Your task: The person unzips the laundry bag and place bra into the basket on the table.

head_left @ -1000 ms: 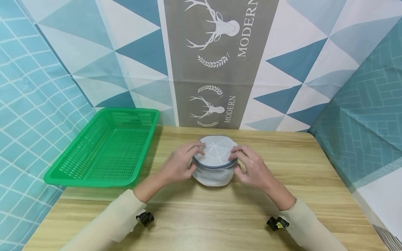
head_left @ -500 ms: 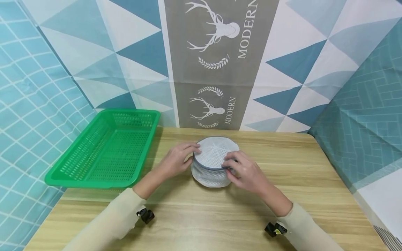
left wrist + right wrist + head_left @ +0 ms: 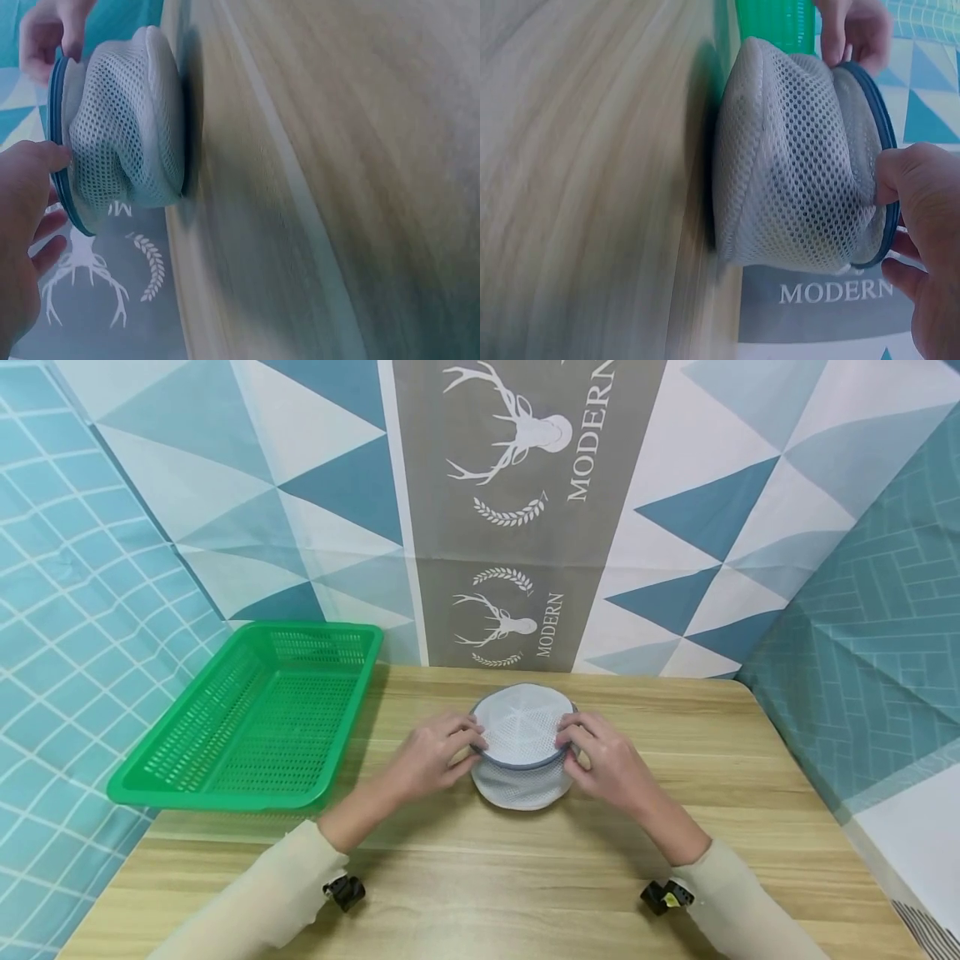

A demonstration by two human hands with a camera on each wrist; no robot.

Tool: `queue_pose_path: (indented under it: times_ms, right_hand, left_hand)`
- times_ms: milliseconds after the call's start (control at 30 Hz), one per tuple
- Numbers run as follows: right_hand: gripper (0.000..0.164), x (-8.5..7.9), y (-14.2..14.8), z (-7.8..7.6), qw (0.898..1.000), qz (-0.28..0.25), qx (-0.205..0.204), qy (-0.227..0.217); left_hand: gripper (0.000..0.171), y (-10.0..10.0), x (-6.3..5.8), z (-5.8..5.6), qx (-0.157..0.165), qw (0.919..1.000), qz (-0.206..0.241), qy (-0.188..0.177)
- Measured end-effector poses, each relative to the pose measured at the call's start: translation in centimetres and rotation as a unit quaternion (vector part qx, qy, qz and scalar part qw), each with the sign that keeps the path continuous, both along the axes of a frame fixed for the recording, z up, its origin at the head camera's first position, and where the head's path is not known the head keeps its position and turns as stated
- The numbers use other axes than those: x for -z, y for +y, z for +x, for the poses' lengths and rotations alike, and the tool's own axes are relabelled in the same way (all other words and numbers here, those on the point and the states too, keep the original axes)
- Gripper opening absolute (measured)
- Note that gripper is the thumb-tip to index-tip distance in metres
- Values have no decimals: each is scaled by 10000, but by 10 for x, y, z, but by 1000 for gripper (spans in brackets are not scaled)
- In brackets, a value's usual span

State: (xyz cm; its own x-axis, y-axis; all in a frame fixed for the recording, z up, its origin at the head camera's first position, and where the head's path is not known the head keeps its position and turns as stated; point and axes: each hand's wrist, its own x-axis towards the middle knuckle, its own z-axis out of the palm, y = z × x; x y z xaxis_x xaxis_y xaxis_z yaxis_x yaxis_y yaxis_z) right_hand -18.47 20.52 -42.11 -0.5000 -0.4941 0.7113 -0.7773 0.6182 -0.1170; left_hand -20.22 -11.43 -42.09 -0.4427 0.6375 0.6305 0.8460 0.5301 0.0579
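A round white mesh laundry bag [image 3: 522, 785] with a blue-grey zipped rim stands upright on the wooden table. Its sides look soft and creased in the left wrist view. At the rim's left side, my left hand [image 3: 435, 756] pinches the edge, thumb below and fingers over the top. My right hand [image 3: 607, 760] grips the rim at the opposite side in the same way, its thumb [image 3: 900, 169] against the mesh just under the zip. The flat mesh lid faces up between both hands. What is inside the bag cannot be made out.
To the left stands a green plastic basket [image 3: 318, 797] with slotted walls. Patterned wall coverings [image 3: 495, 535] rise at the table's back edge and both sides. The wooden table [image 3: 480, 877] extends in front of the bag.
The right hand moves inward along the rim, then back out to the right side. The bag shifts slightly right, and the left hand follows with its fingers at the rim.
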Motion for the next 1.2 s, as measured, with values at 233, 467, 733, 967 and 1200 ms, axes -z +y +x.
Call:
queue_pose_path:
  times_ms: [233, 467, 733, 967, 1200]
  right_hand:
    - [24, 2, 5, -2, 9996, -26, 189, -199]
    - [33, -1, 1, 3, 9995, -146, -260, -95]
    - [31, -2, -13, 15, 9974, 237, -636, 241]
    - [27, 0, -16, 16, 9972, 370, -615, 187]
    - [25, 1, -12, 13, 9977, 385, -524, 215]
  left_hand:
    - [27, 4, -2, 5, 78, 9999, -87, 2]
    - [61, -2, -7, -5, -177, 9961, -200, -836]
    - [53, -6, -3, -15, -247, 9946, -195, -992]
    - [35, -7, 3, -18, -46, 9990, -93, -434]
    - [30, -6, 2, -14, 23, 9998, -214, -57]
